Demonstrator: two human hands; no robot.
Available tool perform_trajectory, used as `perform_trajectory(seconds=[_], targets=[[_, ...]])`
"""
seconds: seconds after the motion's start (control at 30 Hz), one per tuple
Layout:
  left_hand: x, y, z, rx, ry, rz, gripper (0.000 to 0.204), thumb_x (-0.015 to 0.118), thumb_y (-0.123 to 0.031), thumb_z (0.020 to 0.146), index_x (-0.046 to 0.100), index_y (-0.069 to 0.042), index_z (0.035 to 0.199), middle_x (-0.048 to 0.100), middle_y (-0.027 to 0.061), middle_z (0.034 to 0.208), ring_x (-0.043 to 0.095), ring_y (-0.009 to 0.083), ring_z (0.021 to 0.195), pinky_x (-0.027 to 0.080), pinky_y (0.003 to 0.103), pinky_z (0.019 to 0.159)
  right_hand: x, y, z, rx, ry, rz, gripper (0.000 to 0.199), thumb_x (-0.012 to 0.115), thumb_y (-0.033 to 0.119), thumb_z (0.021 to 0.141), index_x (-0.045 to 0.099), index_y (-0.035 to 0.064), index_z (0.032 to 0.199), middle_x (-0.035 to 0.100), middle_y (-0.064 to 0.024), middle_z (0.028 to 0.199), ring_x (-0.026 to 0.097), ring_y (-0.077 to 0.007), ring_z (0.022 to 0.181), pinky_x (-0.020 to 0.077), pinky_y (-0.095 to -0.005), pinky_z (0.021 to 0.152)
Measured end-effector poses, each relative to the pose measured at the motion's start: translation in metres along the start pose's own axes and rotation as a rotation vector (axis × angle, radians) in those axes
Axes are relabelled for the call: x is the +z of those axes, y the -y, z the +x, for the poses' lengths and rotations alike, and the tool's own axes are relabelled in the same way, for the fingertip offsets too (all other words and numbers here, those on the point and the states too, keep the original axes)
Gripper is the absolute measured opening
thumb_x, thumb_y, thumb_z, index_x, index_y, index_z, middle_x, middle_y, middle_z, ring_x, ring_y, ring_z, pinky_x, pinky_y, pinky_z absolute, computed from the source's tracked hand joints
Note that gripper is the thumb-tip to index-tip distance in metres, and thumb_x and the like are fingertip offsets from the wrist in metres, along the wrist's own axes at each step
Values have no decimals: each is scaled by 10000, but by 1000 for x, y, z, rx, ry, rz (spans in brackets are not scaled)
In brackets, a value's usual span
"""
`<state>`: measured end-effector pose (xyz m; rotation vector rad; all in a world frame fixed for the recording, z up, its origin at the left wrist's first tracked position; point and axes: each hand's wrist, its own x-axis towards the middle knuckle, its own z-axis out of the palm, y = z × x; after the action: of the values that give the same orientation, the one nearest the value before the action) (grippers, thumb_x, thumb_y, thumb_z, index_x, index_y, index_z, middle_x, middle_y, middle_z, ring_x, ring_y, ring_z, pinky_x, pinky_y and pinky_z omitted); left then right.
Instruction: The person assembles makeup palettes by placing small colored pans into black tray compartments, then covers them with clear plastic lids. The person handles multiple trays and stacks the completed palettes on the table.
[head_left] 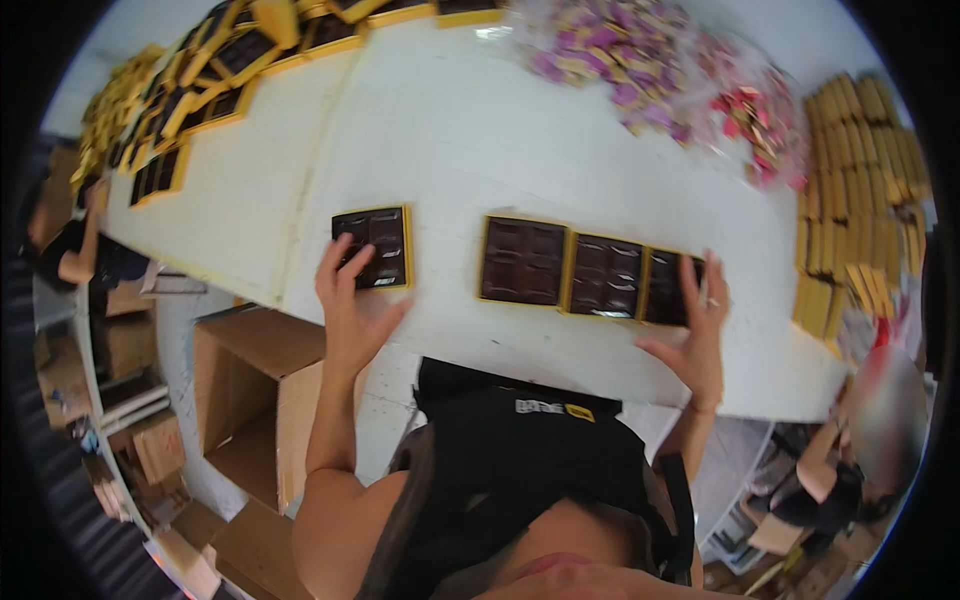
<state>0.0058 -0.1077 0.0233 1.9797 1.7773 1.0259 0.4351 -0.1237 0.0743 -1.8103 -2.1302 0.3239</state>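
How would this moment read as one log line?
left hand: fingers over lone tray | right hand: at right end of three-tray row | around: white table, cardboard box

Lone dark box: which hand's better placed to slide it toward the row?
Left hand, probably: its fingers are over the lone box, while the right hand is at the far end of the row.

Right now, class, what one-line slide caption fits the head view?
Left hand at one dark tray, right hand at a row of three.

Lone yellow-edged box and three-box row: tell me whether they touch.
Apart: the head view shows white tabletop between the lone yellow-edged box and the three-box row.
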Motion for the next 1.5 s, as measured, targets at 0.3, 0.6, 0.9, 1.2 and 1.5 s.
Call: perform_trajectory(seconds=[0.3, 0.6, 0.9, 1.2, 1.5], targets=[[74, -64, 30, 297, 180, 111, 690, 840, -287, 731, 572, -177, 1357, 434, 116, 1473, 331, 372, 1369, 285, 482, 1081, 22, 1, -5, -41, -17, -194, 896, 776, 563, 702, 431, 276, 1477, 307, -131, 1564, 221, -433, 1441, 181, -613, 1127], [129, -130, 155, 660, 236, -124, 376, 677, -140, 869, 624, -88, 1238, 598, 123, 1297, 539, 338, 1196, 391, 439, 1027, -34, -52, 18, -57, -274, 50, 603, 731, 276, 850, 522, 104, 1389, 488, -129, 1444, 400, -349, 1366, 313, -474, 1094], [249, -97, 314, 684, -66, 495, 594, 634, -376, 891, 519, 3, 1334, 553, 181, 1338, 469, 410, 1267, 332, 513, 1073, 12, -12, 267, -288, -186, 218, 407, 537, 39, 882, 554, 13, 1288, 654, -223, 1132, 614, -381, 1072, 494, -419, 913], [222, -41, 370, 127, 156, 270, 633, 520, -432, 943, 432, 39, 1357, 555, 241, 1287, 518, 460, 1183, 391, 518, 1013, 39, -120, 368, 178, -45, -281, 355, 507, 216, 876, 689, -52, 1019, 689, -276, 995, 663, -413, 1000, 492, -467, 916], [267, -80, 348, 7, -27, -48, 658, 552, -384, 925, 374, -39, 1456, 523, 205, 1390, 489, 430, 1228, 390, 484, 1036, 55, -81, 338, 508, -370, 356, 720, 357, 450, 977, 333, -115, 1422, 318, -329, 1498, 282, -468, 1403, 214, -453, 1174]])
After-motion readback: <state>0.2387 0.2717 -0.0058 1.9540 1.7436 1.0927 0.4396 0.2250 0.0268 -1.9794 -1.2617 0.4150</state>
